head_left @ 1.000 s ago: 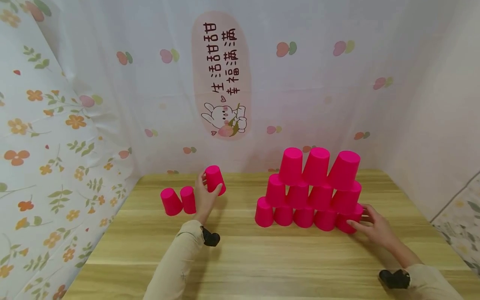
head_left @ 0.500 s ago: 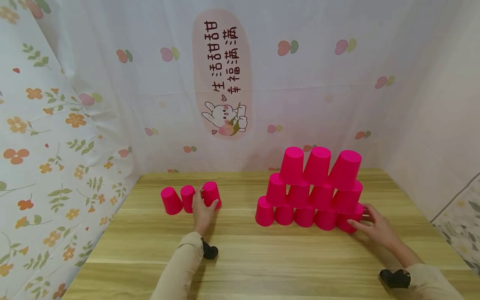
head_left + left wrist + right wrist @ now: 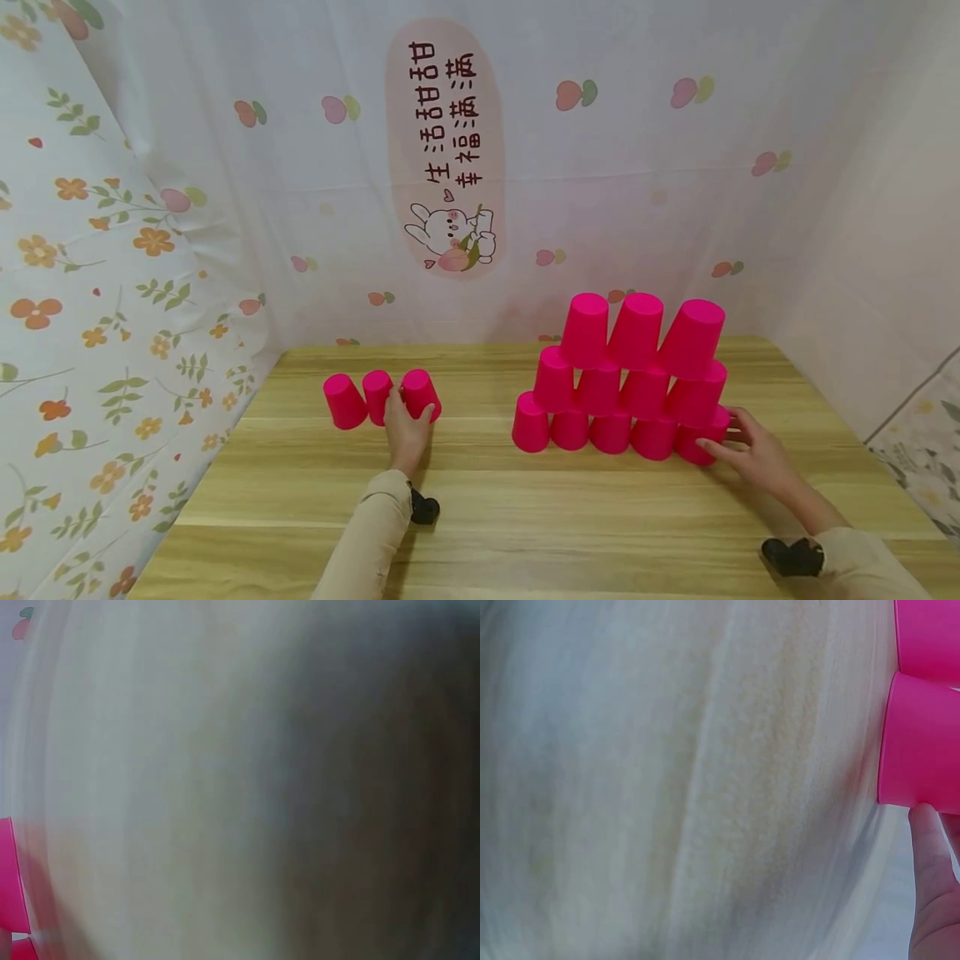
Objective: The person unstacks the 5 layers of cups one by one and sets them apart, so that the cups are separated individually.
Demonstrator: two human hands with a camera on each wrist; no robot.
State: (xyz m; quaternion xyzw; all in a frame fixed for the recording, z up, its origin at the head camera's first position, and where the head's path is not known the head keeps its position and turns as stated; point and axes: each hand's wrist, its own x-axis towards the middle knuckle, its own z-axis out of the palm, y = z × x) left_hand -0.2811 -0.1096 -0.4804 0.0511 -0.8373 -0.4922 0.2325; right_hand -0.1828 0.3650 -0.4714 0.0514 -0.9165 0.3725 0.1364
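My left hand holds an upside-down pink cup low on the table, thumb on its right side and fingers on its left. Beside it stand two more upside-down pink cups, a middle one partly behind the fingers and an outer one. At the right, pink cups are stacked upside down in three tiers, with three in the top tier. My right hand holds the bottom tier's right end cup, thumb at its front and fingers on its far right side. A fingertip meets that cup's edge in the right wrist view.
Everything stands on a wood-grain table. A white curtain with printed fruit hangs behind it, and a flowered cloth runs along the left. Each wrist bears a black device, the left one and the right one.
My left hand has lowered its cup from above the table to beside the two others, shifting it slightly left. My right hand and the stack have stayed in place.
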